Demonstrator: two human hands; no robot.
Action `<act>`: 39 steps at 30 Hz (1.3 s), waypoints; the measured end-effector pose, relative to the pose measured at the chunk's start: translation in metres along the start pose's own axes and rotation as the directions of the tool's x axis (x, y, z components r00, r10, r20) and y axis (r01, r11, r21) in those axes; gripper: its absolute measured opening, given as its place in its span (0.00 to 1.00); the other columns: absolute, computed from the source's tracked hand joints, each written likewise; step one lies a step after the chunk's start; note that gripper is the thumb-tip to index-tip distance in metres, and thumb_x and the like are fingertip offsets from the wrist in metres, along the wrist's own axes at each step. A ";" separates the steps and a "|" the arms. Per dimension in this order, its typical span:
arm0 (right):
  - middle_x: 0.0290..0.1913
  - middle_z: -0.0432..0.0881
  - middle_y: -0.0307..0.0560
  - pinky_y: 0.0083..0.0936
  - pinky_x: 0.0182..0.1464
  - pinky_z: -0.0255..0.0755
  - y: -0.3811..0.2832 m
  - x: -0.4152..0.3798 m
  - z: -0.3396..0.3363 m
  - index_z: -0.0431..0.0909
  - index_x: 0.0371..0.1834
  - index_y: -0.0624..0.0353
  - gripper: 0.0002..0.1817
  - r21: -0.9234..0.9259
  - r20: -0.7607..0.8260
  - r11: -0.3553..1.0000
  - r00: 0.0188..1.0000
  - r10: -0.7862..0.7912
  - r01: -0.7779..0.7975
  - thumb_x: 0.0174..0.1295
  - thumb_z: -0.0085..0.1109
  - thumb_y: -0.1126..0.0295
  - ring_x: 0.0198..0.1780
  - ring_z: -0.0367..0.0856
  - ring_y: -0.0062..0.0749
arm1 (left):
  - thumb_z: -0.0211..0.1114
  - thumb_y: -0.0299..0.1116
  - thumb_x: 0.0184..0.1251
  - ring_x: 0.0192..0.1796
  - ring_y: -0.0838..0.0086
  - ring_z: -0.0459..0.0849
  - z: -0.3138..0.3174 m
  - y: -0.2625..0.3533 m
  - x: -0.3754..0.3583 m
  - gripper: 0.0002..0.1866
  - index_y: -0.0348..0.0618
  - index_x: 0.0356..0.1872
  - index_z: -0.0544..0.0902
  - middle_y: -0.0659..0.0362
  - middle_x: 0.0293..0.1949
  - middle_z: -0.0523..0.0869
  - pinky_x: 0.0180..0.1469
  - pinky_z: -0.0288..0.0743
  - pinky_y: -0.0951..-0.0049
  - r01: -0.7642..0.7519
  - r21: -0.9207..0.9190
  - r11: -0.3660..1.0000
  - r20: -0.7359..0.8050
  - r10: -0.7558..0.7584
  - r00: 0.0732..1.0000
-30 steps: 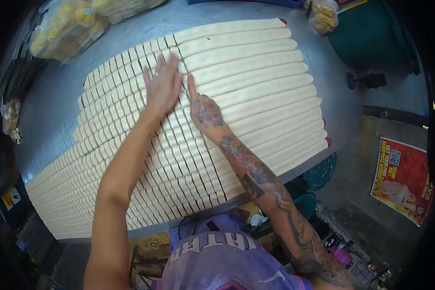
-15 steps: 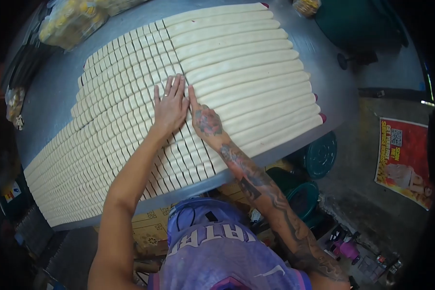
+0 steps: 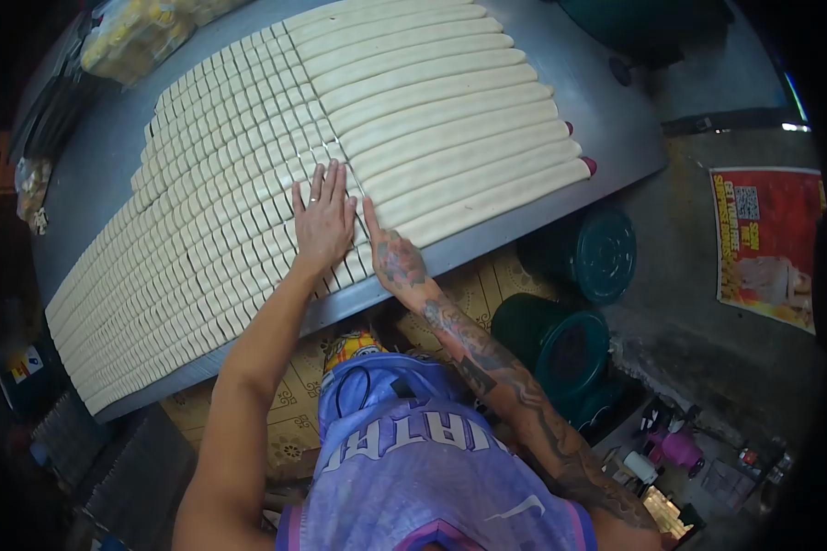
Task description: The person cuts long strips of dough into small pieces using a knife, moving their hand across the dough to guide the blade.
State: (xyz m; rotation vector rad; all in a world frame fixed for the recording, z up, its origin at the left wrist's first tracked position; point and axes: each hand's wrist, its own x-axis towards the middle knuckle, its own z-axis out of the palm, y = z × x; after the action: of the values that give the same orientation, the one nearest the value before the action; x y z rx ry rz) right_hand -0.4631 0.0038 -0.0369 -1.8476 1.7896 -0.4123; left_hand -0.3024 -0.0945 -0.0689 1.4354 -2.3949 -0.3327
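By the near edge of the table (image 3: 618, 119), cut dough pieces (image 3: 216, 213) are being steadied, seemingly, by the left hand (image 3: 324, 226), flat and slightly spread, while uncut rolls (image 3: 441, 108) toward the right edge are being bordered by the right hand (image 3: 399, 259), forefinger extended, any pinch hidden.

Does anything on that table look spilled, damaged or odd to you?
I see no spill. One oddity: a dark red tip pokes from the right end of the nearest uncut dough roll, and a smaller red patch shows farther back, while most other visible uncut ends are pale.
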 end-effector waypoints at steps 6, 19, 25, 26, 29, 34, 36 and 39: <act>0.40 0.90 0.68 0.54 0.48 0.88 -0.001 -0.064 -0.013 0.47 0.95 0.54 0.46 0.032 0.196 0.988 0.970 0.141 -0.150 0.73 0.51 0.75 0.43 0.93 0.65 | 0.54 0.46 0.89 0.92 0.55 0.57 -0.008 0.018 -0.014 0.35 0.42 0.89 0.63 0.52 0.90 0.63 0.89 0.38 0.31 0.124 0.077 0.989 -0.018 -0.123 0.992; 0.37 0.83 0.59 0.49 0.37 0.79 -0.013 -0.224 -0.083 0.46 0.96 0.56 0.45 0.136 0.272 0.971 0.950 0.156 -0.198 0.77 0.54 0.78 0.33 0.88 0.59 | 0.55 0.44 0.88 0.93 0.59 0.56 0.011 0.070 -0.089 0.35 0.44 0.90 0.63 0.55 0.90 0.64 0.90 0.37 0.35 0.080 -0.004 0.997 0.037 -0.080 0.996; 0.45 0.83 0.73 0.55 0.41 0.80 -0.012 -0.107 -0.079 0.50 0.94 0.59 0.40 0.181 -0.013 0.983 1.000 0.017 -0.014 0.81 0.52 0.74 0.39 0.87 0.67 | 0.59 0.42 0.87 0.93 0.48 0.53 -0.009 0.052 -0.059 0.33 0.47 0.88 0.68 0.49 0.90 0.62 0.88 0.34 0.30 0.167 -0.265 0.950 0.077 -0.151 0.985; 0.46 0.83 0.75 0.55 0.41 0.80 -0.011 -0.071 -0.078 0.50 0.94 0.58 0.40 0.136 -0.056 0.991 0.998 0.005 0.002 0.81 0.52 0.74 0.39 0.87 0.67 | 0.59 0.41 0.87 0.93 0.48 0.52 -0.012 0.042 -0.043 0.33 0.46 0.87 0.69 0.48 0.90 0.63 0.88 0.33 0.30 0.184 -0.310 0.933 0.066 -0.172 0.983; 0.47 0.84 0.72 0.53 0.40 0.81 -0.017 0.039 -0.085 0.50 0.93 0.63 0.41 0.126 -0.092 0.990 0.994 -0.056 0.067 0.79 0.53 0.75 0.41 0.88 0.64 | 0.59 0.39 0.87 0.93 0.48 0.52 -0.024 -0.005 0.028 0.32 0.45 0.86 0.70 0.47 0.90 0.64 0.89 0.33 0.33 0.207 -0.348 0.914 0.023 -0.212 0.977; 0.43 0.83 0.59 0.42 0.46 0.81 -0.005 0.231 -0.055 0.47 0.94 0.67 0.43 -0.210 -0.041 0.972 0.992 -0.115 0.104 0.75 0.51 0.81 0.39 0.86 0.49 | 0.57 0.42 0.88 0.93 0.49 0.52 -0.035 -0.120 0.181 0.32 0.43 0.86 0.70 0.47 0.89 0.65 0.91 0.36 0.38 0.251 -0.296 0.922 -0.082 -0.286 0.955; 0.41 0.82 0.57 0.39 0.45 0.81 -0.013 0.293 -0.051 0.47 0.93 0.68 0.44 -0.272 0.005 0.960 0.998 -0.064 0.063 0.73 0.51 0.82 0.38 0.86 0.45 | 0.57 0.44 0.88 0.93 0.49 0.53 -0.035 -0.160 0.238 0.32 0.43 0.86 0.70 0.47 0.89 0.65 0.91 0.37 0.37 0.244 -0.260 0.934 -0.106 -0.279 0.954; 0.39 0.80 0.55 0.33 0.44 0.81 -0.031 0.363 -0.059 0.46 0.92 0.74 0.45 -0.235 -0.100 0.958 0.976 -0.192 0.164 0.71 0.49 0.81 0.38 0.85 0.40 | 0.55 0.47 0.89 0.93 0.49 0.54 -0.032 -0.204 0.304 0.33 0.43 0.87 0.68 0.50 0.89 0.65 0.90 0.38 0.35 0.203 -0.110 0.973 -0.144 -0.218 0.965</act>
State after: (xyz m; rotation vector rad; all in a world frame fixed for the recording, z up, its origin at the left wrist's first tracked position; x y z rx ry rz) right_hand -0.4430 -0.3650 -0.0230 -2.1959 1.8185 -0.4110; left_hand -0.2585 -0.4598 -0.0653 1.6131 -2.0815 -0.3651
